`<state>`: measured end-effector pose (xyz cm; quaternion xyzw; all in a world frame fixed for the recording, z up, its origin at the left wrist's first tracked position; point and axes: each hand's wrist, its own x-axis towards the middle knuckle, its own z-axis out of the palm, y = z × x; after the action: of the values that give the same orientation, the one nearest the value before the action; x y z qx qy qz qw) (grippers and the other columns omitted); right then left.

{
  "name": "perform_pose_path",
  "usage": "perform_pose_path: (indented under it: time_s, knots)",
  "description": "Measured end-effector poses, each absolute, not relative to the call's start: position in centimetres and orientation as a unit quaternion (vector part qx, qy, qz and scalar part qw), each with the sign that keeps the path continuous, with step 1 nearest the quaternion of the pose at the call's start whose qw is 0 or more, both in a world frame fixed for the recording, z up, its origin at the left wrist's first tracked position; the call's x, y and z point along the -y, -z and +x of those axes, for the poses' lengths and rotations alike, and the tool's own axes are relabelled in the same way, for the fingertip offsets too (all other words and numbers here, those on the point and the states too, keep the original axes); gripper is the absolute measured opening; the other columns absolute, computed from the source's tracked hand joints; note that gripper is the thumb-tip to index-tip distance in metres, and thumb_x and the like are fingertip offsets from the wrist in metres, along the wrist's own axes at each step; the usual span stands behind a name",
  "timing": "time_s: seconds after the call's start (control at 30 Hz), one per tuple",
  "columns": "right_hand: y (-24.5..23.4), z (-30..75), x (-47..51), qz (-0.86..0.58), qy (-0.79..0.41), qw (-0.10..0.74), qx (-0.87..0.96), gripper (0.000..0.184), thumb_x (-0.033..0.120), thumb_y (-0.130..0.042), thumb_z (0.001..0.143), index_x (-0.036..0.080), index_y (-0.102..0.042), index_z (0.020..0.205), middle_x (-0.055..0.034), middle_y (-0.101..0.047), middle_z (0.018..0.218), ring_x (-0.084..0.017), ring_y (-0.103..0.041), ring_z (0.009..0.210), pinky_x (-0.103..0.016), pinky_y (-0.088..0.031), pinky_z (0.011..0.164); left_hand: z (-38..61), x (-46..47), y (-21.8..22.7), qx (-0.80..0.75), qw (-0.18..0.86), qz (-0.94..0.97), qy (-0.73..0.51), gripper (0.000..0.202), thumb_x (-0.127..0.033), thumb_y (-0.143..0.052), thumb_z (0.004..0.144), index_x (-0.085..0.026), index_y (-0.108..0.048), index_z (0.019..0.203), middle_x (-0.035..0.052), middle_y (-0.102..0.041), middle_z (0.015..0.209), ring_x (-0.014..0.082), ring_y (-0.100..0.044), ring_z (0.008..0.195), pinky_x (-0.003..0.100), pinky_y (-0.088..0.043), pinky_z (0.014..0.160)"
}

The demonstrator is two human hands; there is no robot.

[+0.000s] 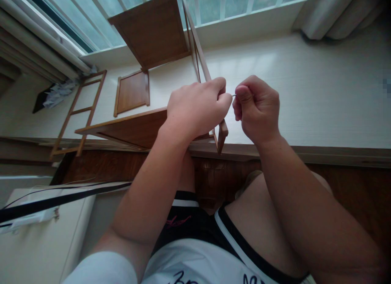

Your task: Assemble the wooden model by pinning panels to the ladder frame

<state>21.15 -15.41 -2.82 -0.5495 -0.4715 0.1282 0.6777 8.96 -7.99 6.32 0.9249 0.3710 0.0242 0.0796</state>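
A partly built wooden shelf unit point(143, 129) lies on the white window ledge point(305, 92) in front of me. My left hand point(197, 106) is closed around the near end of its side frame point(198, 51). My right hand point(256, 106) is pinched shut on a thin metal tool or fastener point(233, 95), too small to name, its tip meeting my left fingertips at the frame. The frame's lower end point(222, 135) sticks out below my left hand.
A ladder-like wooden side frame point(77, 113) and a small wooden panel point(132, 91) lie on the ledge at left, near crumpled plastic wrapping point(59, 92). A large panel point(152, 29) leans toward the window. A white cabinet point(39, 235) stands at lower left. My knees are below.
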Motion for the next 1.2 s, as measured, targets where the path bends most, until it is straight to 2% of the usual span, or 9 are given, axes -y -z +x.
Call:
perform_pose_path:
  time_s: [0.13,0.4,0.73,0.97,1.2]
  knots:
    - [3.31,21.14,15.27,-0.545,-0.121,0.675,0.482,0.038,0.055,-0.046,0.088,0.018,-0.053,0.079,0.0032,-0.042,0.052,-0.005,-0.041,0.044,-0.021,-0.036,0.046,8.98,8.00,-6.32,-0.371,0.069,0.926,-0.022,0.041,-0.045,-0.027,0.083,-0.033,-0.059,0.105,0.0008,-0.068,0.105,0.0192,-0.058,0.105,0.033,-0.044,0.087]
    - [3.19,21.04,15.27,-0.546,-0.095,0.683,0.476,0.040,0.055,-0.045,0.088,0.018,-0.052,0.077,0.0021,-0.043,0.053,-0.005,-0.043,0.047,-0.020,-0.037,0.045,8.95,7.88,-6.12,-0.368,0.056,0.928,-0.017,0.043,-0.046,-0.025,0.083,-0.030,-0.060,0.103,0.0017,-0.066,0.105,0.0192,-0.057,0.108,0.032,-0.043,0.091]
    - [3.00,20.65,14.79,-0.543,-0.094,0.704,0.448,0.037,0.049,-0.049,0.089,0.016,-0.047,0.071,0.0033,-0.040,0.050,-0.003,-0.036,0.041,-0.019,-0.026,0.041,8.99,7.89,-6.17,-0.370,0.053,0.927,-0.005,0.044,-0.045,-0.024,0.082,-0.030,-0.060,0.103,0.0031,-0.066,0.106,0.0197,-0.055,0.109,0.033,-0.042,0.093]
    - [2.80,20.67,14.83,-0.534,-0.107,0.705,0.454,0.036,0.045,-0.049,0.090,0.015,-0.047,0.071,0.0043,-0.041,0.049,-0.002,-0.036,0.039,-0.017,-0.025,0.039,8.95,8.02,-6.18,-0.370,0.045,0.928,0.000,0.045,-0.044,-0.024,0.082,-0.030,-0.059,0.105,0.0030,-0.065,0.106,0.0202,-0.054,0.113,0.032,-0.041,0.095]
    - [3.00,20.50,14.61,-0.532,-0.117,0.714,0.439,0.038,0.049,-0.048,0.089,0.016,-0.048,0.071,0.0041,-0.039,0.048,-0.002,-0.035,0.039,-0.018,-0.023,0.037,8.87,7.90,-6.32,-0.367,0.052,0.929,0.004,0.045,-0.045,-0.025,0.082,-0.031,-0.059,0.106,0.0030,-0.066,0.104,0.0192,-0.055,0.108,0.031,-0.042,0.091]
